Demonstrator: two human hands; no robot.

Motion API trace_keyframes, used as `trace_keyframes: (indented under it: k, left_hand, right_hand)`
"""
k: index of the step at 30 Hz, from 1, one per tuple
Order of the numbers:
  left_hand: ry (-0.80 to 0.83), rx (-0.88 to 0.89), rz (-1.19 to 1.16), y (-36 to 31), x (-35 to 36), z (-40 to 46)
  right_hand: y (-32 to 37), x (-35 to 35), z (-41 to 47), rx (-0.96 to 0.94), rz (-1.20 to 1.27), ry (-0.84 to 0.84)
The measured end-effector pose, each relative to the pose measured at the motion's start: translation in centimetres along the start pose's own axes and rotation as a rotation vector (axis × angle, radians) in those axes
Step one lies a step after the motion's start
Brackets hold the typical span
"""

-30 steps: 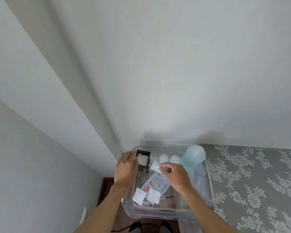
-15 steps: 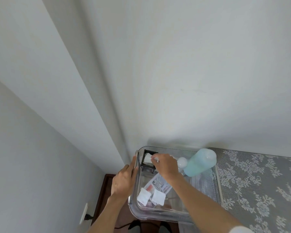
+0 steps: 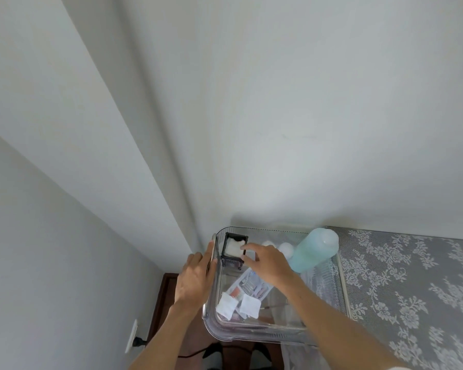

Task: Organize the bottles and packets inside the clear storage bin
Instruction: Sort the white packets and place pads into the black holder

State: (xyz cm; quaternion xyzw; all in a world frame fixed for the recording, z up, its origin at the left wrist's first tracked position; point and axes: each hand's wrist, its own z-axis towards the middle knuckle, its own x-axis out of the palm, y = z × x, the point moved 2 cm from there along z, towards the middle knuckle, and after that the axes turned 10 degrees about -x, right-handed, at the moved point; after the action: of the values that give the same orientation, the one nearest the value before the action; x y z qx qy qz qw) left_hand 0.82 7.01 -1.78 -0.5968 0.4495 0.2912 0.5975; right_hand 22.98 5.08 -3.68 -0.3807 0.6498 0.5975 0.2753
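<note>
While the left hand steadies the clear storage bin, the right hand pinches a white packet just beside the black holder.

Head-worn view, angled down (wall-heavy), close above bin

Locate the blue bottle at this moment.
In the head view, the blue bottle leans in the far right corner of the clear bin, just right of the white round caps and beyond the right hand.
</note>
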Motion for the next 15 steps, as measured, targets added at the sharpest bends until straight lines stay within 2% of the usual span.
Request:
trace_keyframes:
  k: [5, 8, 11, 15]
  left_hand:
    - [-0.125, 0.092, -0.036, -1.4, -0.3, -0.4]
    - [-0.129, 0.215, -0.078, -3.7, 0.2, -1.6]
    - [-0.023, 0.320, -0.127, -5.5, 2.3, -3.5]
    - [0.244, 0.131, -0.101, -4.9, 5.9, -5.0]
  right_hand:
    - [-2.3, 0.7, -4.7, 0.047, 0.016, -0.016]
    - [-3.5, 1.6, -7.4, 0.116, 0.007, 0.000]
    - [-4.0, 2.6, -9.2, 0.181, 0.029, 0.032]
    - [-4.6, 3.6, -10.5, 0.223, 0.075, 0.058]
